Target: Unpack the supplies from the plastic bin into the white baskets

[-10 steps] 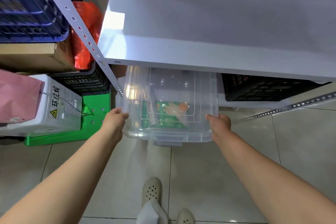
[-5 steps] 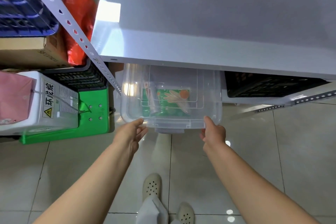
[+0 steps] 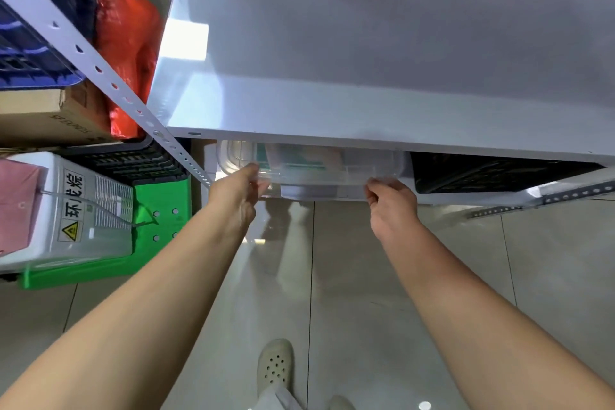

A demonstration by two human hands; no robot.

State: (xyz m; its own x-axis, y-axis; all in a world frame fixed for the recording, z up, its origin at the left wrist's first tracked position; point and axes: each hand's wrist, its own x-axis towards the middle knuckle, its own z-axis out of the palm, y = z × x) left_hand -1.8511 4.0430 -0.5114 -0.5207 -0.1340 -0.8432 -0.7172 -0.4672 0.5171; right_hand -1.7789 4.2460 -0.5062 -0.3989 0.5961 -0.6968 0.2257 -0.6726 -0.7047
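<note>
The clear plastic bin sits on the floor under the white shelf board, and only its front strip shows. Something green inside it is blurred behind the wall. My left hand is at the bin's front left corner, with fingers and thumb on the rim. My right hand is at the front right, fingers curled against the lip. No white basket is in view.
A black crate stands under the shelf right of the bin. On the left are a perforated shelf post, a red bag, a cardboard box, a white machine and a green plastic base. My shoe is on the tiled floor.
The bin has slid back under the shelf board until only its front edge shows. My hands moved from its sides to its front rim.
</note>
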